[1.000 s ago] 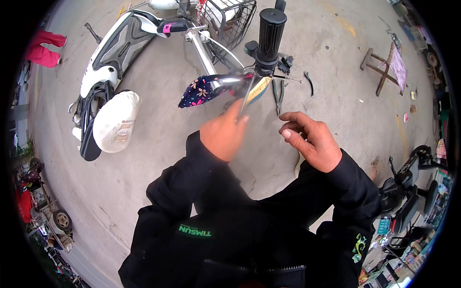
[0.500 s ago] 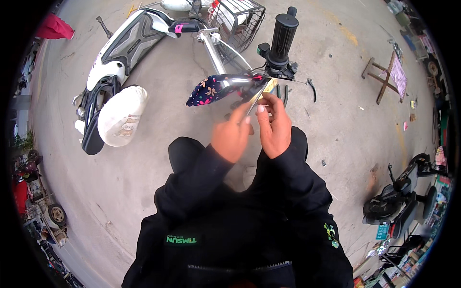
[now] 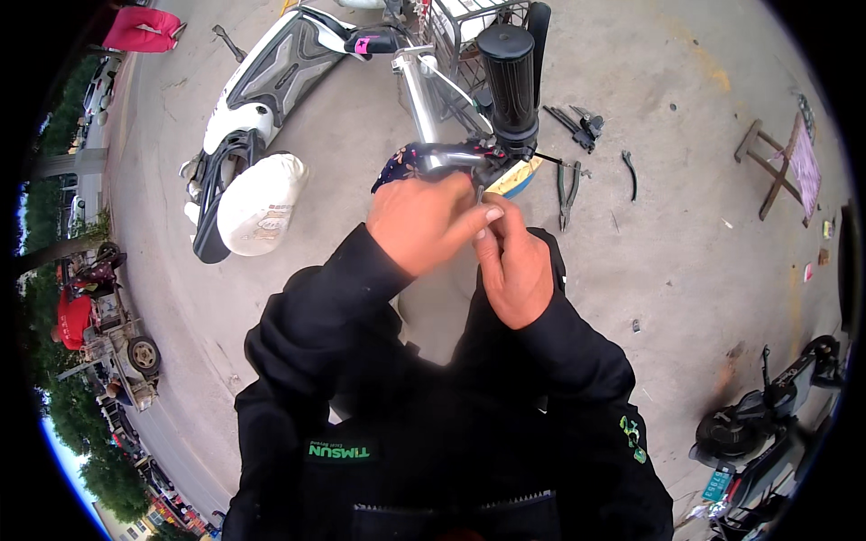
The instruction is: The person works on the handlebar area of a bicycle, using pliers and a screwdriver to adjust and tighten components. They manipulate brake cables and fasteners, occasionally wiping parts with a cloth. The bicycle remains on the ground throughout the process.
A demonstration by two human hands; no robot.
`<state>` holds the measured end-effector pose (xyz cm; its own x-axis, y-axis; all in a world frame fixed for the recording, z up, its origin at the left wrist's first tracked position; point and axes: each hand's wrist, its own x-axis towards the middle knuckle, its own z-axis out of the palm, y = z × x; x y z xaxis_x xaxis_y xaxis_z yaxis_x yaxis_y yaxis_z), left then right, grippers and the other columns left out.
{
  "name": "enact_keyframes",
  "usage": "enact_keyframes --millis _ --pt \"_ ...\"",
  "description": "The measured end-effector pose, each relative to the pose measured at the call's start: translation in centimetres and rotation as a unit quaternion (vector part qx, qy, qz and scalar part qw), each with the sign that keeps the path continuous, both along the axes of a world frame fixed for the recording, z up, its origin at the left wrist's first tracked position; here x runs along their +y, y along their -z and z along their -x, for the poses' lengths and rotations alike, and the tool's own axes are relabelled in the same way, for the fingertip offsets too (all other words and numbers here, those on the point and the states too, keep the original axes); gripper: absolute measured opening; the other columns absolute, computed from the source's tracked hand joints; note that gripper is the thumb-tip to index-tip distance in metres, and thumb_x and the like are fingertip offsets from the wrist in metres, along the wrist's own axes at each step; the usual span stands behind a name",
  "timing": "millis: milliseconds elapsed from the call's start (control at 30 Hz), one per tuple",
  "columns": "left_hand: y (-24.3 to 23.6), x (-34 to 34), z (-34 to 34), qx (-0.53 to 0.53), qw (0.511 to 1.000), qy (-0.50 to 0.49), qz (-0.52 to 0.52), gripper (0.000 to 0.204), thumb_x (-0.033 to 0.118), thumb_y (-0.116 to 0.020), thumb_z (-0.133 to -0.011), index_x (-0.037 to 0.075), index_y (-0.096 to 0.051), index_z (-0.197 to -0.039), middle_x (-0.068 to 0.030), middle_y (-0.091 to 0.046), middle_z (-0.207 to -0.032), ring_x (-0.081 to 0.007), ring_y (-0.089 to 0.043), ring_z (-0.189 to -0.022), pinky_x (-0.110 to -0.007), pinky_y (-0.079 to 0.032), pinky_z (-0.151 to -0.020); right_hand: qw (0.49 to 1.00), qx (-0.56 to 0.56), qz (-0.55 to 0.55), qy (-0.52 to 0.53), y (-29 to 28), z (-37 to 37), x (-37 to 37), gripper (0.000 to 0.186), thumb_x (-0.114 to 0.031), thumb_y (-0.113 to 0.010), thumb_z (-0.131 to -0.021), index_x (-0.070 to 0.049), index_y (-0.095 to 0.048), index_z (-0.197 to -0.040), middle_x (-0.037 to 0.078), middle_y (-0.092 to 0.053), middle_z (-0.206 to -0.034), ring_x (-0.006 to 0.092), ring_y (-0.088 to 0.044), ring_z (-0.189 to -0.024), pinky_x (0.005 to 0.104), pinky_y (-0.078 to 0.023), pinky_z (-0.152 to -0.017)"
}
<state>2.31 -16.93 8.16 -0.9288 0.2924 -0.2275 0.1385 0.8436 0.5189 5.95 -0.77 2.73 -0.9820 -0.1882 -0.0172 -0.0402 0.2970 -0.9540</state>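
Note:
My left hand [image 3: 419,225] and my right hand [image 3: 512,266] meet below an upright black handlebar grip [image 3: 509,81], both closed on a thin metal piece [image 3: 480,196] that is mostly covered by fingers. The grip's clamp [image 3: 514,142] joins a silver bar [image 3: 448,160] beside a dark floral cover [image 3: 397,164]. A yellow and blue object [image 3: 512,180] lies behind my fingers. Open-jawed pliers [image 3: 566,198], a curved black-handled tool [image 3: 631,176] and black parts [image 3: 585,129] rest on the ground to the right.
A white scooter [image 3: 262,77] with white covered part [image 3: 257,206] stands front left, near a wire basket [image 3: 451,32]. A folding stool [image 3: 785,167] and dark scooter [image 3: 740,433] are right. A loaded tricycle [image 3: 126,352] and people in red [image 3: 135,32] are at the left.
My right hand has moved left and up from apart to meet my left hand at the metal piece, its fingers closing there. My left thumb has shifted across toward the right fingers.

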Motion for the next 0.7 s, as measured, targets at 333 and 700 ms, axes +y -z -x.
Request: enact_keyframes --millis 333,700 --pt "5.1 -2.3 1.5 -0.137 0.972 0.102 -0.160 0.022 0.026 -0.052 -0.100 0.005 -0.059 -0.095 -0.0146 -0.063 -0.076 -0.0359 -0.064 -0.075 -0.045 -0.048 -0.068 0.931 -0.138 0.316 0.118 1.3 1.7 -0.5 0.031 -0.028 -0.044 -0.107 0.000 -0.058 -0.105 0.006 -0.064 -0.088 0.0089 -0.057 -0.068 0.0255 -0.048 -0.064" --pt "7.9 -7.4 7.2 -0.059 0.943 0.285 -0.162 0.034 0.028 -0.043 -0.106 0.003 -0.054 -0.086 -0.0114 -0.054 -0.066 -0.0343 -0.054 -0.059 -0.041 -0.043 -0.058 0.948 -0.105 0.260 0.150 3.8 2.4 -3.3 0.039 -0.031 -0.052 -0.104 0.006 -0.065 -0.110 0.009 -0.070 -0.080 0.0093 -0.060 -0.066 0.0225 -0.047 -0.061"
